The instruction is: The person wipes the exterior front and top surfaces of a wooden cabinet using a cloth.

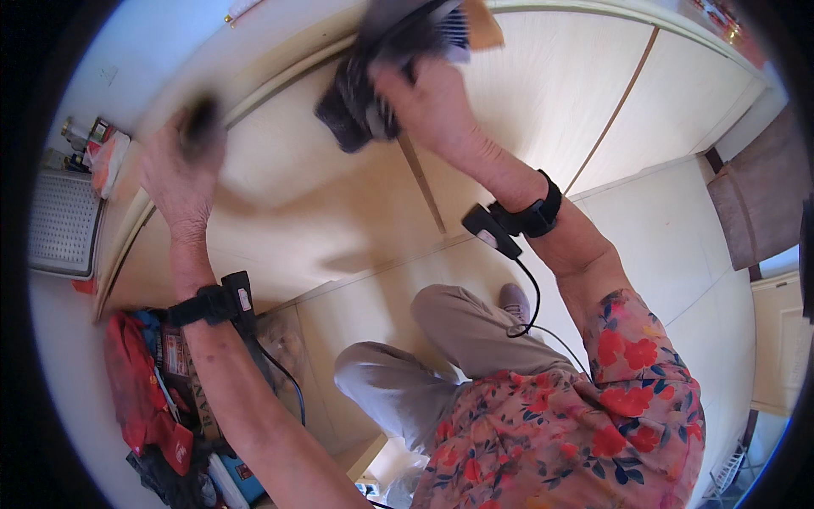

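Observation:
My right hand (429,95) is closed on a bundle of dark items (362,102), some looking like black plastic or cloth, held up in front of a pale cabinet. A striped piece and an orange-tan piece (483,25) show at the top of the bundle. Motion blurs that hand and what it holds. My left hand (184,165) is raised at the cabinet's upper edge, with a small dark blurred object (202,121) at its fingers; I cannot tell what the object is. Black straps with small devices sit on both forearms.
Pale cabinet doors (547,89) stretch across the front. At the left end are a grey perforated tray (63,223) and small items. Below it lie a red bag (137,382) and a blue box (238,477). A brown cushion-like block (757,191) is at the right.

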{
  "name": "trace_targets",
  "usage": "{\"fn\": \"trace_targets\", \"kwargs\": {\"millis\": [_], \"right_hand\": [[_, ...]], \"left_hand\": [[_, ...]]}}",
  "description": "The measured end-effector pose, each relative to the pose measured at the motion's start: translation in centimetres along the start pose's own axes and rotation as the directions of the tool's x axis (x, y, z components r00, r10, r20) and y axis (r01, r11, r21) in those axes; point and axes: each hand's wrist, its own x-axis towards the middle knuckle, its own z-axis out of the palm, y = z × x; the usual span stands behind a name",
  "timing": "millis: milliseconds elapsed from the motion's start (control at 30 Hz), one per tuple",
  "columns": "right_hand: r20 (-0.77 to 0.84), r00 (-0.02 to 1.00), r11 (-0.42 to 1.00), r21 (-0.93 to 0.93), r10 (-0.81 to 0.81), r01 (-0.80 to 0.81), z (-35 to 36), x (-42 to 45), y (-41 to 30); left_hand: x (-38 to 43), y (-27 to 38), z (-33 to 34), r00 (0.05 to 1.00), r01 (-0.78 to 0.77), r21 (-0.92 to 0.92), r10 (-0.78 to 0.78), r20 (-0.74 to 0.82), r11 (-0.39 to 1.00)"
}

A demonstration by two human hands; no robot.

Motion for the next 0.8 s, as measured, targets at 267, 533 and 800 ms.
{"fn": "trace_targets", "kwargs": {"millis": [267,533,800], "right_hand": [[0.034,0.995,0.829,-0.551,-0.094,0.097,-8.6,-1.2,4.0],[0.248,0.69,0.348,-0.72,-0.68,0.601,-10.8,4.4,-1.8],[0.608,0.547,0.171,-0.565,-0.575,0.807,-4.0,6.1,-5.9]], "left_hand": [[0.3,-0.4,-0.3,0.998,0.065,-0.246,-0.061,0.022,0.967],[0.4,0.3,-1.3,0.991,0.12,-0.092,-0.115,0.062,0.989],[0.2,-0.2,-1.4,0.988,0.132,-0.096,-0.124,0.087,0.987]]}}
